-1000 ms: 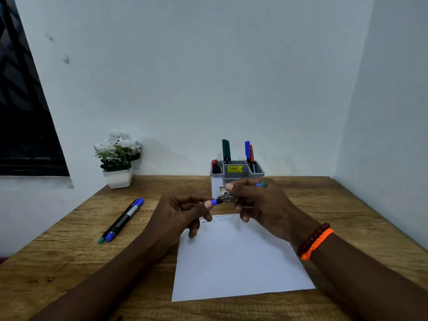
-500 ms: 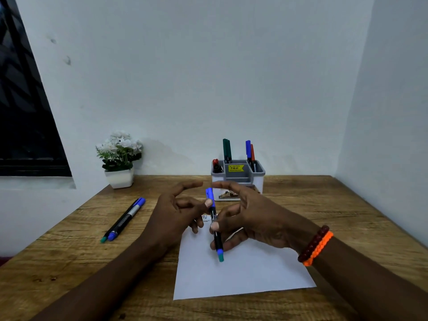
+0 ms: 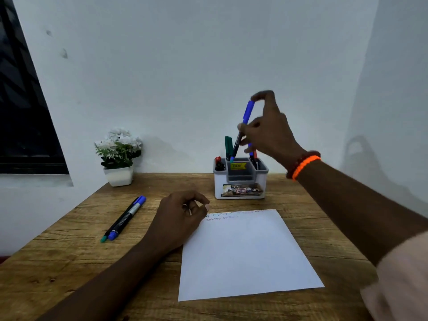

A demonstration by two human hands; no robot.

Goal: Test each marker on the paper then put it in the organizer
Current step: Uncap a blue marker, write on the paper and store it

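Blue marker going tip-down into the organizer

Right hand (image 3: 268, 133) is stretched out and raised over the organizer (image 3: 240, 181), pinching the blue marker (image 3: 243, 128) near its capped top, the marker tilted with its teal lower end right at the rim of a back compartment, next to the green markers (image 3: 228, 145). Left hand (image 3: 178, 218) rests on the table (image 3: 69, 262) at the paper (image 3: 247, 253) top-left corner, fingers loosely curled, holding nothing. Two more markers (image 3: 125, 218) lie off to the left on the table.
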